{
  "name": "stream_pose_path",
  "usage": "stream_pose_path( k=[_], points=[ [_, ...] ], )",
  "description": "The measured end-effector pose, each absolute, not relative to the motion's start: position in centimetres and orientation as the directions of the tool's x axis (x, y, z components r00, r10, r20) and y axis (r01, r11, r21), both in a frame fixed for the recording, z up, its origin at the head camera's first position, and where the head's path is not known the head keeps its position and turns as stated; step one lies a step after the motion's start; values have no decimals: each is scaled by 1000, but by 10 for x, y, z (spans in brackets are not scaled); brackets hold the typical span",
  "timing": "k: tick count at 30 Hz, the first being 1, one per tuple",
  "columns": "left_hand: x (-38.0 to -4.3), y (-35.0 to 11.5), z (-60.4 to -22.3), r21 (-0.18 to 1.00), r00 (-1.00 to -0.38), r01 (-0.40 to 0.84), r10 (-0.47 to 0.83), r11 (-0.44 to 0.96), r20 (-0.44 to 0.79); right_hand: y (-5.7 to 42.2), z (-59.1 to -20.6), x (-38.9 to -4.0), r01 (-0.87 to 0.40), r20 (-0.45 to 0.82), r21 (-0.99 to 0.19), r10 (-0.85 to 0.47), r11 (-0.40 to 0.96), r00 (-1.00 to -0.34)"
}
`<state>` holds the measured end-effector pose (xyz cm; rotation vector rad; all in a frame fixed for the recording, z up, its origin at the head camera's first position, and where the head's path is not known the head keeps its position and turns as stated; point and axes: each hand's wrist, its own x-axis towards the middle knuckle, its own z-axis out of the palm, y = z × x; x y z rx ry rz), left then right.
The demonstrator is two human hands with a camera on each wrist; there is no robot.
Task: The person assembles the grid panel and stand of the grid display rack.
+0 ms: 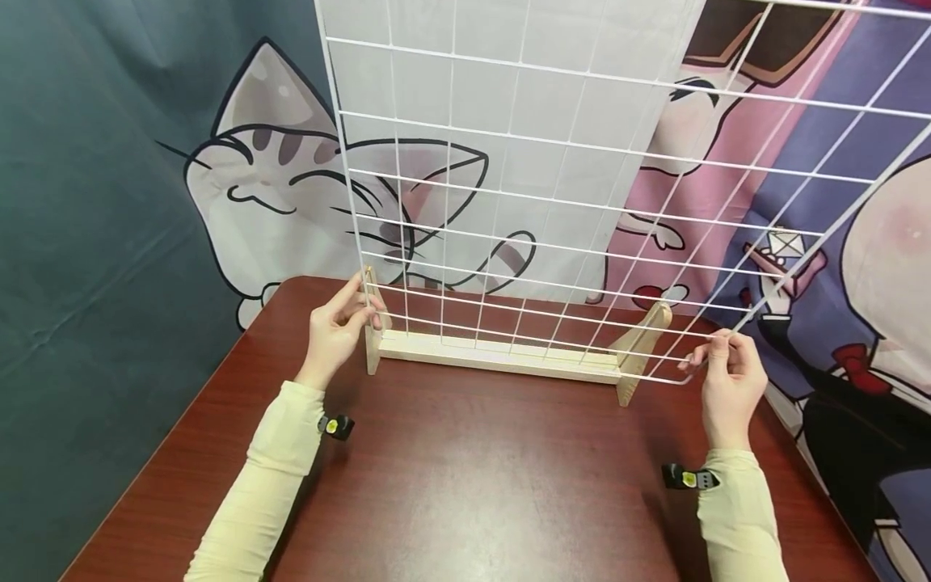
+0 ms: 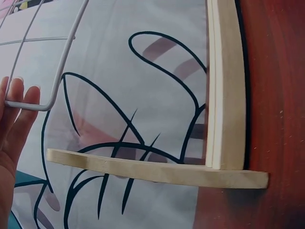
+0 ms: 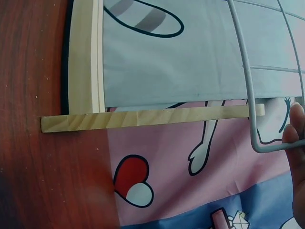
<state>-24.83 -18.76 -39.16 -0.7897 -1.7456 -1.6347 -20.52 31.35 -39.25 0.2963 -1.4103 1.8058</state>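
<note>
A white wire grid panel (image 1: 451, 127) stands upright and tilted, held by both hands at its lower corners. My left hand (image 1: 334, 327) pinches the left side edge; in the left wrist view its fingers (image 2: 15, 93) lie against the rounded corner. At the right lower corner my right hand (image 1: 730, 380) grips the wire between thumb and fingers. Below and behind the panel is a pale wooden stand, with a long crossbar (image 1: 502, 357), a left side piece (image 1: 372, 353) and a right side piece (image 1: 627, 392). In both wrist views the panel's corners are raised off the table.
The stand rests on a reddish-brown table (image 1: 473, 469), toward its back edge. Behind hangs a cloth backdrop (image 1: 276, 194) with cartoon figures. A small black device (image 1: 337, 427) sits on the left wrist, another (image 1: 687, 477) on the right.
</note>
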Motion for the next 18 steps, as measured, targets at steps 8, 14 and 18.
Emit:
stream_pose_path(
  k=[8, 14, 18],
  points=[
    [-258, -186, -381, 625, -631, 773, 25, 107, 776, 317, -383, -214, -709, 653, -705, 414, 24, -635],
    [-267, -186, -376, 624, -627, 778, 20, 73, 779, 318, -372, -224, -709, 679, -699, 395, 91, -619],
    [-273, -186, -370, 626, -630, 774, 15, 97, 776, 320, -365, -231, -710, 687, -697, 371, 97, -624]
  ],
)
